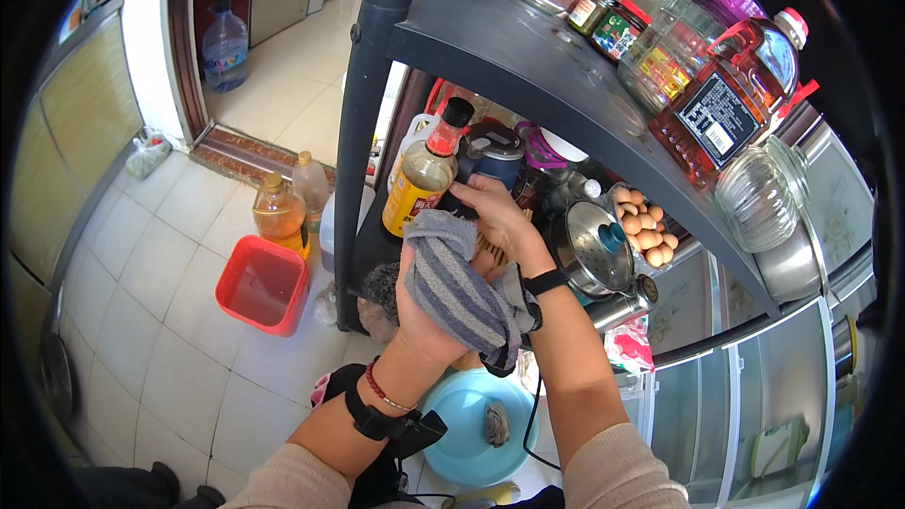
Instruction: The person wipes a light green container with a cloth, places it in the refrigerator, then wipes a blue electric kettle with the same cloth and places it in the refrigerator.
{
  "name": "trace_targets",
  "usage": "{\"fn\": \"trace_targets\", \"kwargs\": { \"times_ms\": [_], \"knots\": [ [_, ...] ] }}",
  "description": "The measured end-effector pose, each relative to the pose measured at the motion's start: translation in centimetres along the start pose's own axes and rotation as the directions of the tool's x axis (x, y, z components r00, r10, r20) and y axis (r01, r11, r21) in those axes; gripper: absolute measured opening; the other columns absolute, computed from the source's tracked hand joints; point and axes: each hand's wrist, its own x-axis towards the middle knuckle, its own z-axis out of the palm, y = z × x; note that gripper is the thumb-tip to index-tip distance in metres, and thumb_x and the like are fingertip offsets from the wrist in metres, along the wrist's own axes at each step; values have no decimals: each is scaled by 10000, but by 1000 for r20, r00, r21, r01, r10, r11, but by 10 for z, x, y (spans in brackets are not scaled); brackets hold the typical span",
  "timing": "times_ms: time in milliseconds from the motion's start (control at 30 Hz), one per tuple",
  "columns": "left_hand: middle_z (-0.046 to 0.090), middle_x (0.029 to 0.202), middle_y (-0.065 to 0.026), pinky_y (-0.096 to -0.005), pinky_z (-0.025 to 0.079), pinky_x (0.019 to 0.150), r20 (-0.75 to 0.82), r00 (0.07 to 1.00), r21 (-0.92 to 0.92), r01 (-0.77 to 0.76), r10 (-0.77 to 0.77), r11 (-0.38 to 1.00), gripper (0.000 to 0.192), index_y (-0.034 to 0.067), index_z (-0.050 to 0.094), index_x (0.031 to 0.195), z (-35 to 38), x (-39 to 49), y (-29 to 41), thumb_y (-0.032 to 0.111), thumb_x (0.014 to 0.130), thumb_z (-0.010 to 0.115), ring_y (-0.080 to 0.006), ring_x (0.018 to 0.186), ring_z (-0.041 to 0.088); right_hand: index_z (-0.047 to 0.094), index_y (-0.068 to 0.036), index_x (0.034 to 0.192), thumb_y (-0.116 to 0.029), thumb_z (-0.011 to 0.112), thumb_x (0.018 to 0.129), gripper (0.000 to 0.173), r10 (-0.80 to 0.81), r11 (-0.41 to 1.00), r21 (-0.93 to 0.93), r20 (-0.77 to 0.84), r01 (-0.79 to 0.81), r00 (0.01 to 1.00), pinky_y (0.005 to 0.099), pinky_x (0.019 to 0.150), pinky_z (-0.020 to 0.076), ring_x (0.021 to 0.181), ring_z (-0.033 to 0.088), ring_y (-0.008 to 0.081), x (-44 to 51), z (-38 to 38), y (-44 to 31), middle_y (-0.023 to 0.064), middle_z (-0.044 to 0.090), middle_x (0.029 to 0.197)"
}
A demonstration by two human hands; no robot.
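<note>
My left hand (431, 329) is shut on a grey striped cloth (459, 290), which drapes over the palm and hides most of the fingers. My right hand (502, 219) is just beyond it, inside the middle shelf of a black rack. Its fingertips come close to a glass sauce bottle (424, 177) with a yellow label and black cap; whether they touch or pinch anything is unclear. Behind those fingers stands a dark lidded container (493, 148). A steel pot (592, 247) with a glass lid sits right of my right wrist.
Eggs (645, 226) in a plastic bag lie beside the pot. The rack's upper shelf (509, 35) overhangs my right hand, carrying jars and a large red-liquid bottle (728, 99). Below are a blue basin (459, 431) holding a grey rag (497, 424), a red bin (261, 286) and an oil bottle (279, 215).
</note>
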Motion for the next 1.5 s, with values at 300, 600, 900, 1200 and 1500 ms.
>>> {"fn": "trace_targets", "kwargs": {
  "times_ms": [300,600,900,1200,1500],
  "knots": [
    [667,1186,-28,-412,461,1020,-23,998,18,58,-58,998,498,147,617,1257,-17,5,3,545,1050,401,-237,1133,607,604,22,1318,-456,611,1009,570,-349,937,-46,-94,346,932,326,954,493,1067,620,181,-93,-14,10,84,659,1208],
    [604,1373,-146,-475,393,1130,85,876,368,416,-475,832,426,21,510,1392,-43,-3,-60,299,1074,454,-305,1280,567,550,-17,1368,-219,576,1038,387,-79,839,465,-410,283,909,383,792,638,1037,707,231,-297,-37,58,114,686,1201],
    [607,1309,-175,-574,474,1041,-73,689,502,650,-721,571,382,-1,507,1350,-62,-35,-119,75,976,506,-322,1213,596,629,-43,1311,-276,533,1067,350,-136,866,179,-815,467,563,304,773,598,942,708,178,-413,-64,101,102,720,1106],
    [536,1305,-224,-749,392,1014,-665,443,314,896,-601,312,690,34,528,1246,-100,-64,-164,630,912,621,-471,1262,515,602,-11,1228,-295,561,1049,338,-119,665,471,-700,580,704,406,916,574,1023,694,219,-449,-67,81,101,709,1122],
    [702,1130,-103,-452,508,1015,-270,580,474,775,-769,418,341,26,630,1203,-146,-67,-163,314,1025,586,-263,1096,669,587,17,1323,-335,553,1049,447,-162,733,410,-669,543,725,370,981,523,1078,660,202,-472,-53,66,103,676,1202]
  ]
}}
